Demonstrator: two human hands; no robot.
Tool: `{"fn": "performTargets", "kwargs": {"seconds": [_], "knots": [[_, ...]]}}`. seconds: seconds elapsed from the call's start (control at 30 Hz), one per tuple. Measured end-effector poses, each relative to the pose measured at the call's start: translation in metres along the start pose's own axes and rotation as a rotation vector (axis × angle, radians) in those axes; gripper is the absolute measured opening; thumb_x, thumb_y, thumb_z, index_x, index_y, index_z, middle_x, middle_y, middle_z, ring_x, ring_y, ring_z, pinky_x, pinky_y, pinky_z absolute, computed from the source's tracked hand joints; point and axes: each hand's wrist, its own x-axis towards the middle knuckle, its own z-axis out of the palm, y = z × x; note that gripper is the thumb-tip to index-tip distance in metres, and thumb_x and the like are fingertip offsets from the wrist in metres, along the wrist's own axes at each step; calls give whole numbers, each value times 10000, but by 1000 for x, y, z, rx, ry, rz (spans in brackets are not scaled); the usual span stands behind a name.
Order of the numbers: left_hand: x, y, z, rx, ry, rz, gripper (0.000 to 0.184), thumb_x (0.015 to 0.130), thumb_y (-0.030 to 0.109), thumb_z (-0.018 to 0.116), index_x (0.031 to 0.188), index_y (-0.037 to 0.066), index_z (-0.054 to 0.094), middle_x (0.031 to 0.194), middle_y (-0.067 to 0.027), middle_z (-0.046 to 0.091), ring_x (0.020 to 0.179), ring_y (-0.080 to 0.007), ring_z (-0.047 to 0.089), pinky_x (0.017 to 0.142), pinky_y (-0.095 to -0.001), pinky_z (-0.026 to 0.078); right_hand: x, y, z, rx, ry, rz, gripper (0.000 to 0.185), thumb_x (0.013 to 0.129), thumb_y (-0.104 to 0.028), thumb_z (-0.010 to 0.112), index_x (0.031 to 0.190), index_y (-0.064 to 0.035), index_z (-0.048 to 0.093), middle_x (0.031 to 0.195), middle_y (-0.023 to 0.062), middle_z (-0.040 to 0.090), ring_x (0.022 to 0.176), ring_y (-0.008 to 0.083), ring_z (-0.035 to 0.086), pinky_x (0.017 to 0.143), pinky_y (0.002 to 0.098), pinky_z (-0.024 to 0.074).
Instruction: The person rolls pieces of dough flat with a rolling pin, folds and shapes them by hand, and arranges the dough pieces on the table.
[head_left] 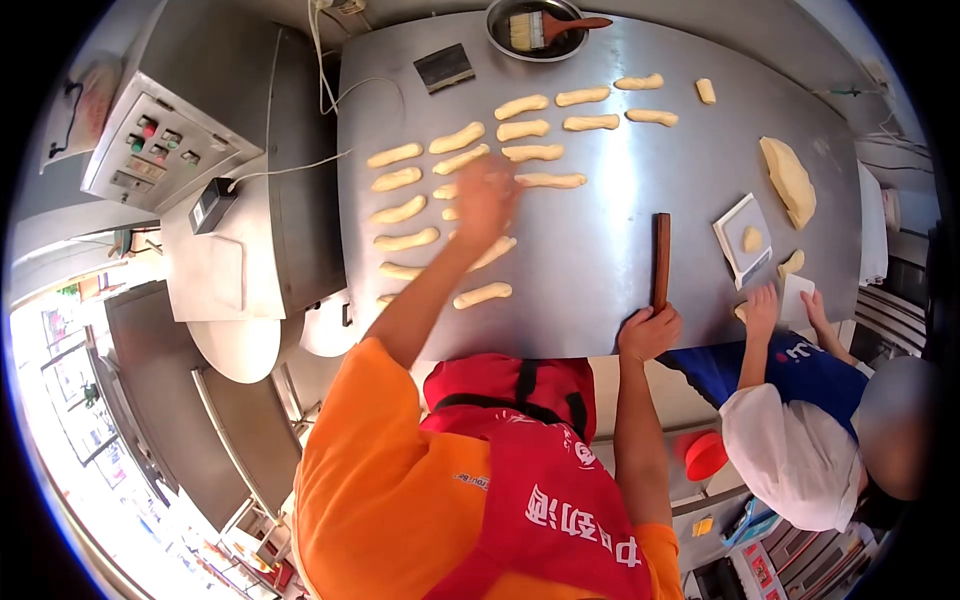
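Observation:
My left hand point(487, 195), smeared by motion, is over the left rows of pale dough strips point(395, 208); its fingers cannot be made out, and it covers parts of some strips. My right hand point(650, 332) is closed around the near end of a dark wooden stick point(662, 255) at the table's front edge. The stick points away from me across the steel table point(590, 255). More dough strips point(527, 129) lie in short columns beyond and to the right of my left hand.
At the back are a bowl point(493, 45) with a brush point(540, 32) across it and a dough scraper point(444, 68). To the right sit a scale point(742, 238) bearing dough and a large dough piece point(789, 182). A co-worker's hands point(762, 308) work there. A control box point(150, 145) stands left.

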Motion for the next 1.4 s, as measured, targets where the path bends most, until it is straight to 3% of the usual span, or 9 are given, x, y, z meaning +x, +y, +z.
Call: {"fn": "performTargets", "kwargs": {"seconds": [0.23,0.7,0.83,0.93,1.03,1.17,1.27,1.33,1.4], "knots": [[35,-203,-91,220,-45,2,198,921,201,810,1065,69,784,1029,-116,737,1038,-358,679,921,-502,527,1,0,-1,-33,0,-14,358,939,-196,655,1234,3,620,1238,218,633,1182,438,594,1008,557,452],[77,-238,-100,411,-736,77,505,1028,544,686,1355,162,647,1220,-173,728,1127,-399,716,932,-509,592,-8,3,7,-2,-23,53,348,929,-183,654,1219,5,613,1220,240,628,1149,469,590,985,574,454],[90,-214,-97,316,-808,52,412,1056,468,682,1303,139,676,919,-244,766,893,-498,726,759,-601,568,0,1,-5,74,23,30,289,878,-157,668,1128,-22,613,1147,227,617,1112,457,572,960,574,446],[94,-211,-107,70,-818,-112,427,1131,478,616,1124,57,689,810,-107,684,745,-221,676,704,-417,531,2,-3,-7,46,-12,55,346,882,-174,695,1184,-15,644,1189,209,624,1158,414,581,1009,543,445],[100,-67,-143,-497,-682,-568,490,1176,498,535,1201,39,705,891,2,645,772,-119,585,711,-363,510,3,-1,-2,60,-14,58,344,897,-180,680,1196,-16,640,1205,201,619,1164,399,576,1016,536,437],[65,89,-131,-887,-534,-581,475,1202,466,485,1299,37,664,1125,-18,648,1022,-92,583,944,-273,485,2,1,-6,79,-31,60,356,902,-188,678,1210,-14,641,1199,196,618,1148,394,577,996,524,437],[37,174,-85,-853,-752,-695,398,1091,415,731,1173,32,664,1002,-5,683,771,-66,599,586,-261,480,4,2,-3,85,27,38,335,895,-183,689,1187,-24,647,1177,187,622,1124,388,584,985,516,438],[-18,172,-6,-892,-832,-749,459,1005,374,848,1154,-11,647,983,-54,690,816,-122,636,664,-317,539,0,3,0,84,43,39,321,888,-180,697,1170,-33,652,1159,177,623,1107,382,588,980,512,439],[-97,137,79,-527,-932,-580,744,938,405,900,1430,-17,533,953,-109,703,715,-240,688,542,-388,541,-1,3,-3,79,16,61,310,879,-177,705,1154,-42,656,1141,168,624,1092,375,592,976,509,440]]}}
